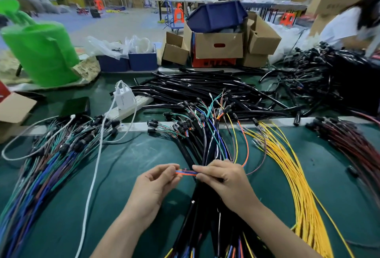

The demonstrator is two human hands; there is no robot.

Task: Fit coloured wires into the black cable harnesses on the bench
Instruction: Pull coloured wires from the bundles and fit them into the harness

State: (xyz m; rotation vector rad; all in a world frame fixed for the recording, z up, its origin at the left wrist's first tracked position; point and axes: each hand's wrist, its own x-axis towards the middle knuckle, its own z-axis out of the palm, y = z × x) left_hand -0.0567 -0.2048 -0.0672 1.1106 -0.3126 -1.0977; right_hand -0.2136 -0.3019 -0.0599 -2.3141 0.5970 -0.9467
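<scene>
Head view: left hand (153, 183) and right hand (221, 179) are pinching orange and blue wires (186, 173); slackening is probably risking them slipping among the black harnesses (203, 206) beneath.

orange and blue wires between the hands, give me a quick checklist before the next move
1. Left hand pinches the orange and blue wires: ok.
2. Right hand pinches their other end: ok.
3. Wire tips undamaged: cannot tell, fingers hide them.
4. Black harness bundle lies right under the hands: ok.
5. White charger cable lies clear, left of the hands: ok.
</scene>
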